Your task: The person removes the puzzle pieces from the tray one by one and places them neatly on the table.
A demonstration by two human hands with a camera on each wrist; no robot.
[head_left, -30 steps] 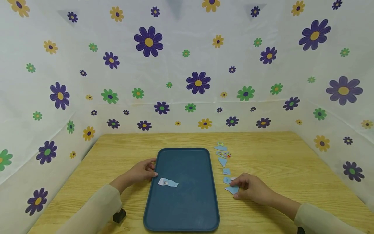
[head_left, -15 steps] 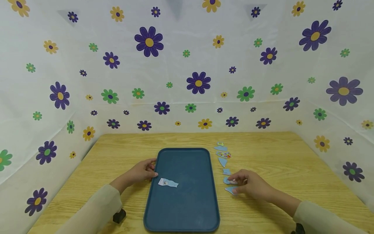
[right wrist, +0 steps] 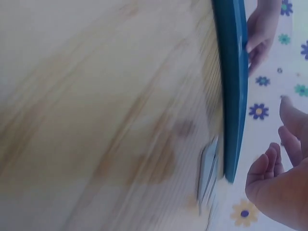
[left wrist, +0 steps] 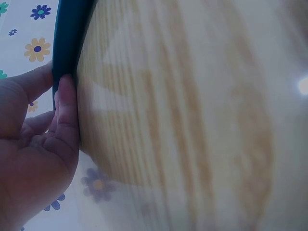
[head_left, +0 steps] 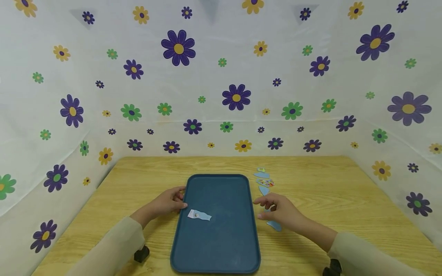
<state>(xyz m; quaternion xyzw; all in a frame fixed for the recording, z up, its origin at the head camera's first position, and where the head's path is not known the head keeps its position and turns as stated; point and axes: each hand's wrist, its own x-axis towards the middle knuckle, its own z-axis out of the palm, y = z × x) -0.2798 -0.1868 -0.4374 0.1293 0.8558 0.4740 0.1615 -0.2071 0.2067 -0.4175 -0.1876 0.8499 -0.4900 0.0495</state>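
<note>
My left hand (head_left: 170,202) grips the left rim of a dark blue tray (head_left: 221,249), with the thumb at its edge; the left wrist view shows fingers against the tray's side. Inside the tray lies a flat light blue, irregularly cut piece (head_left: 199,215) with a white end and a small picture, like a puzzle piece. Just right of the tray, my right hand (head_left: 284,212) hovers with thumb and index finger apart, nothing visible between them. It partly covers a column of similar flat pieces. A blue piece (head_left: 274,225) shows below it.
Above the right hand lie more pieces: a multicoloured one (head_left: 265,183), a blue one (head_left: 262,175) and a small yellow-green one (head_left: 261,169). The wooden table (head_left: 321,184) is enclosed by a flower-print cloth (head_left: 207,76).
My right hand has moved left from the nearer pieces towards the tray's right rim, its thumb and index finger now apart. My left hand stays on the tray. The piece inside the tray has not moved.
</note>
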